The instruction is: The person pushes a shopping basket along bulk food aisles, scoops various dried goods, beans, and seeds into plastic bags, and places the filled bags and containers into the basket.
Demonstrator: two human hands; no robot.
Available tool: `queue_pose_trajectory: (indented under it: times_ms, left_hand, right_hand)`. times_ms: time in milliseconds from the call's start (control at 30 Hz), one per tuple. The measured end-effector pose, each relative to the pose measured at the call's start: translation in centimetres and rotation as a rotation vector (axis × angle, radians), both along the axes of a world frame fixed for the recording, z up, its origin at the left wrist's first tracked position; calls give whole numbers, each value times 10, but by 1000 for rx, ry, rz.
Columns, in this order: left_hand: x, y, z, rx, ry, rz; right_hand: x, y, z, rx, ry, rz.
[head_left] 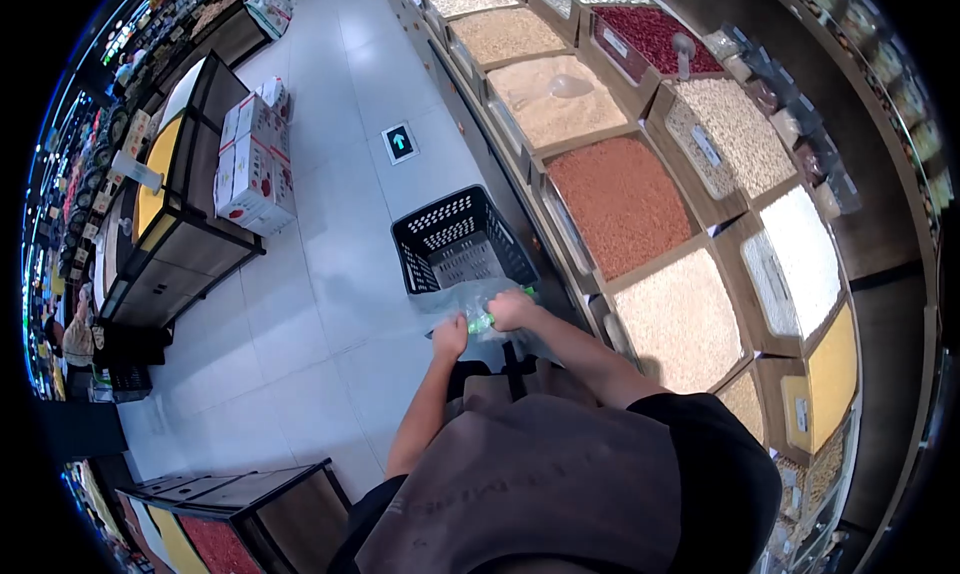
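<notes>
Both of my hands grip a clear plastic bag with green print along its edge, held in front of my body. My left hand is closed on the bag's left side. Closed on its right side, my right hand sits slightly higher. Just beyond the bag, a black shopping basket with perforated walls stands on the floor, and the bag overlaps its near rim. Whether the bag holds anything cannot be made out.
To the right run wooden bins with reddish-brown grain, pale grain, dark red beans and white grain. A clear scoop lies in one bin. Stacked white boxes stand left. A green arrow sign marks the tiled floor.
</notes>
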State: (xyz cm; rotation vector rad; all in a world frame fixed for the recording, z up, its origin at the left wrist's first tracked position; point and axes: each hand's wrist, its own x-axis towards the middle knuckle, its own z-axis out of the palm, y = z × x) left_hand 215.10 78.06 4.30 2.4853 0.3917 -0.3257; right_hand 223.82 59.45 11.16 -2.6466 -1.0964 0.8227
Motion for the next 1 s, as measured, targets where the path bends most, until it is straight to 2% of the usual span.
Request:
queue_pose_trajectory:
  times_ms: [67,233,467,533,567,667,700,867,933,1000]
  left_hand:
    - [35,8,3,22,7,63]
    - [108,49,-7,54,68,84]
    - [229,117,3,29,-84,12]
    - [262,142,1,-47,-133,-96]
    - [281,155,-1,-23,-79,-140]
    - [333,188,-5,-53,-135,-168]
    - [348,197,9,-58,14,-179]
    - [413,242,10,-72,95,-216]
    - [437,245,12,-133,185,-202]
    - [461,239,14,-149,165,-173]
  right_hand:
    - [28,15,-5,51,-104,8]
    - [101,51,3,15,-47,-33]
    - [227,120,-1,2,-29,-52]
    - [255,140,2,4,-49,-104]
    - [269,150,3,29,-77,-107]
    - [317,179,12,7,-139,-100]
    - [327,188,9,7,-116,-87]
    - [400,223,13,11,-108,17]
    - [429,227,14,21,-99,35]
    - [461,230,16,-9,-133,119]
